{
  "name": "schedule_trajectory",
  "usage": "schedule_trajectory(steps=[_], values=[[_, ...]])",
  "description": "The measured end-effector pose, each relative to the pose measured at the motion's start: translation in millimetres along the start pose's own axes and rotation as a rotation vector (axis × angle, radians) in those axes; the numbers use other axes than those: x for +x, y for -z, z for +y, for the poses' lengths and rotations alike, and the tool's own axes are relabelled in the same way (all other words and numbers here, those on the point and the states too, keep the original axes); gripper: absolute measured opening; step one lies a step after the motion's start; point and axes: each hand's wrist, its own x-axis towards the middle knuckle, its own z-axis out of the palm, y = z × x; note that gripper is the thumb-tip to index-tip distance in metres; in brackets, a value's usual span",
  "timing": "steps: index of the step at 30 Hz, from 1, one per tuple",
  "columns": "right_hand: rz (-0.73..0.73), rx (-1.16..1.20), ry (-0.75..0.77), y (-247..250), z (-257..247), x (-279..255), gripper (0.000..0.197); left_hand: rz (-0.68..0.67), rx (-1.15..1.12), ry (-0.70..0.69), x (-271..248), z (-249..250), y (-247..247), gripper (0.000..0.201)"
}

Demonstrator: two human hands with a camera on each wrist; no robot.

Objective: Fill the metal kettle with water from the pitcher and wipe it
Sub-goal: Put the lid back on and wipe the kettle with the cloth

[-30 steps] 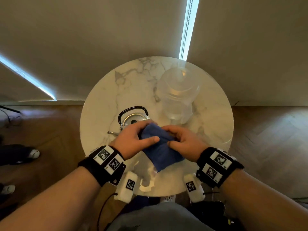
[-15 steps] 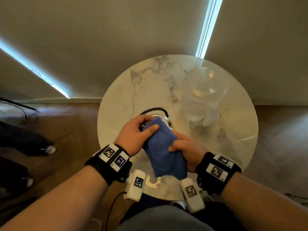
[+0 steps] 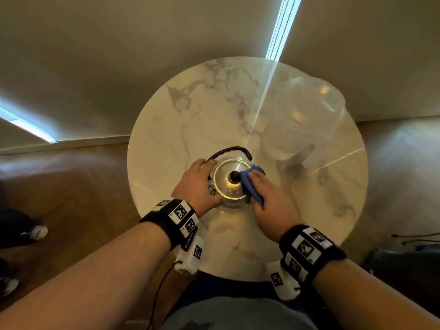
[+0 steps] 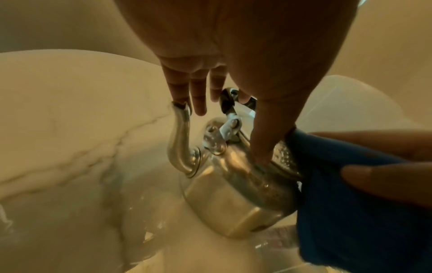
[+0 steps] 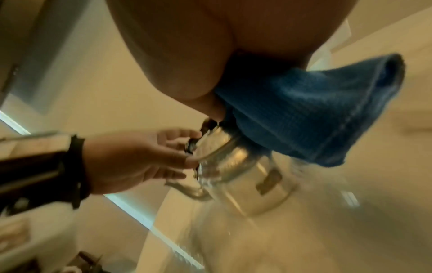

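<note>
The metal kettle (image 3: 228, 186) stands near the front of the round marble table (image 3: 190, 110), lid on, black knob (image 3: 234, 175) up and its handle folded back. My left hand (image 3: 198, 179) rests against its left side; the left wrist view shows the thumb (image 4: 264, 140) on the kettle's shoulder and straight fingers (image 4: 198, 96) over the spout (image 4: 180, 140). My right hand (image 3: 259, 186) presses a folded blue cloth (image 3: 251, 184) flat onto the lid and right side. In the right wrist view the cloth (image 5: 304, 114) hangs from under my palm over the kettle (image 5: 245, 171). The clear pitcher (image 3: 307, 120) stands behind to the right.
Water droplets and wet patches show on the tabletop in front of the kettle (image 4: 151, 230). A wall with two light strips lies behind the table. A person's shoes (image 3: 35, 232) are on the wooden floor at left. Dark gear (image 3: 404, 265) sits on the floor at right.
Both hands held the cloth above the kettle before. My left hand has let go and dropped to the kettle's left side. My right hand has brought the cloth down onto the kettle.
</note>
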Motion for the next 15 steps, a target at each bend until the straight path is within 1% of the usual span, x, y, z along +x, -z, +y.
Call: schedule_trajectory(steps=[2, 3, 5, 7, 9, 11, 13, 15], values=[[-0.014, -0.134, -0.061, -25, 0, -7, 0.068, -0.01, -0.014, -0.026, 3, -1, -3, 0.086], [-0.011, -0.162, -0.072, -34, 1, -13, 0.069, -0.004, -0.019, -0.035, 4, -2, -5, 0.08], [-0.014, -0.162, -0.056, -46, 5, -27, 0.071, 0.002, -0.008, -0.047, 7, -6, -6, 0.07], [-0.034, -0.176, -0.051, -46, 5, -31, 0.072, -0.006, 0.006, -0.043, 10, -9, -6, 0.069], [-0.027, -0.202, -0.061, -38, 2, -17, 0.071, -0.009, 0.011, -0.035, 13, -12, -8, 0.07], [-0.02, -0.194, -0.073, -29, -5, 8, 0.069, -0.012, 0.02, -0.032, 14, -14, -9, 0.071], [-0.056, -0.178, -0.11, -18, -16, 32, 0.067, -0.022, 0.029, -0.031, 14, -14, -10, 0.072], [-0.121, -0.172, -0.138, -9, -25, 40, 0.068, -0.028, 0.025, -0.024, 13, -15, -9, 0.073]])
